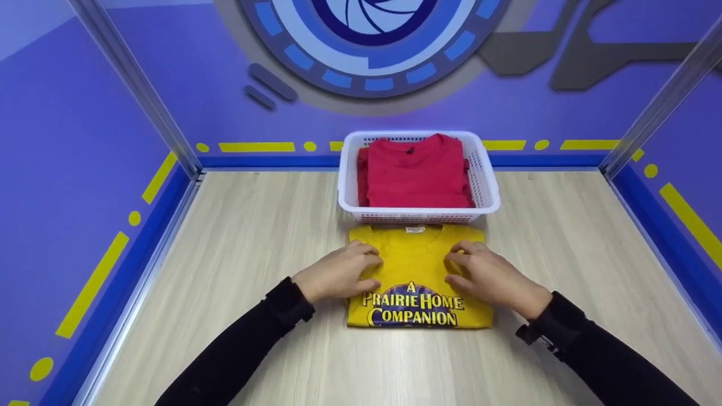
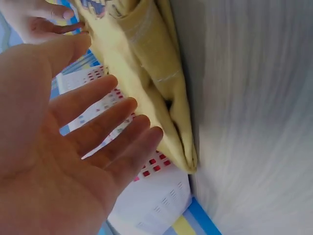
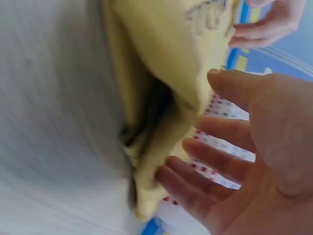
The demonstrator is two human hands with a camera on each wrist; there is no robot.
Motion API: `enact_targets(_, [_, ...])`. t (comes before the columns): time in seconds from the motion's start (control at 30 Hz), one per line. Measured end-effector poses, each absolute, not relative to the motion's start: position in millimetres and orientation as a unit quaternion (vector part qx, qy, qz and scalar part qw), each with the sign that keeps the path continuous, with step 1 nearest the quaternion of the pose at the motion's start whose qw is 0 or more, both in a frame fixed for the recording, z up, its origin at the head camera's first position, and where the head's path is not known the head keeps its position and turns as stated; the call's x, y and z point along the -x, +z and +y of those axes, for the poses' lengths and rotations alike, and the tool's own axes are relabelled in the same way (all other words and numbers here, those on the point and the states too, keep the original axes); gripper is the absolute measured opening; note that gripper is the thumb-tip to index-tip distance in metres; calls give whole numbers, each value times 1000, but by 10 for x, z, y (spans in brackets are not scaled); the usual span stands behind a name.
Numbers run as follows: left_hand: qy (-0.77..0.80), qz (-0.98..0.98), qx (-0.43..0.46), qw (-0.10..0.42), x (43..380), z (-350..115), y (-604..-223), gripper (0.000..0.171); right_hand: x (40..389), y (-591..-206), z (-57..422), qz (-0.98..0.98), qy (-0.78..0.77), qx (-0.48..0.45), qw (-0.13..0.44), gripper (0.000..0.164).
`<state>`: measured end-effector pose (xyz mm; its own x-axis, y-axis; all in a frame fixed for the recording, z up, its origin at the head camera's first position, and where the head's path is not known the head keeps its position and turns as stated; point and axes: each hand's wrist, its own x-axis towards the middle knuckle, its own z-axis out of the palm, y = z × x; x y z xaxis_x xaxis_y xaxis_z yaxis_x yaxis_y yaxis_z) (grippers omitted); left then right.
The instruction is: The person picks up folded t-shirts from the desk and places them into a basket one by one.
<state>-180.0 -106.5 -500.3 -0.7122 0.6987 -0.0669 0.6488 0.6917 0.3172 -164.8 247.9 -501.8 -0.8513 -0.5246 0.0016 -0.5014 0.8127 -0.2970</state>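
Note:
A yellow T-shirt (image 1: 414, 265), folded into a rectangle with its printed lettering facing up, lies on the table in front of the basket. Over its left side is my left hand (image 1: 344, 270), fingers spread and slightly bent. My right hand (image 1: 488, 276) is at the right side in much the same pose. In the left wrist view the left fingertips (image 2: 132, 105) are right at the folded layers of the shirt. The right wrist view shows the right fingertips (image 3: 188, 144) close along the shirt's other side, where a fold gapes. Neither hand grips the cloth.
A white perforated basket (image 1: 348, 189) stands just behind the shirt, near the back wall. In it lies a folded red T-shirt (image 1: 417, 175) on top of other reddish cloth. Blue-purple panels (image 1: 73, 141) with metal corner posts bound the wooden table (image 1: 254, 237) at the back and sides.

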Motion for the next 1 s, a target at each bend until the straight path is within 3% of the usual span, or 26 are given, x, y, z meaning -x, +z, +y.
enact_targets(0.33, [107,925,-356,84,1856,-974,-5121,52,1722,-5102,2522,951,-155,264,45,46])
enact_targets(0.6, [128,917,-361,115,1876,-1013,-5042,47,1730,-5061,2525,950,-147,269,57,39])
enact_targets(0.83, [181,943,-277,34,2161,-1091,-5004,32,2056,-5012,2574,961,-185,200,-44,25])
enact_targets(1.0, [213,951,-222,15,2341,-1166,-5073,24,2169,-5049,2684,975,-166,149,-23,23])
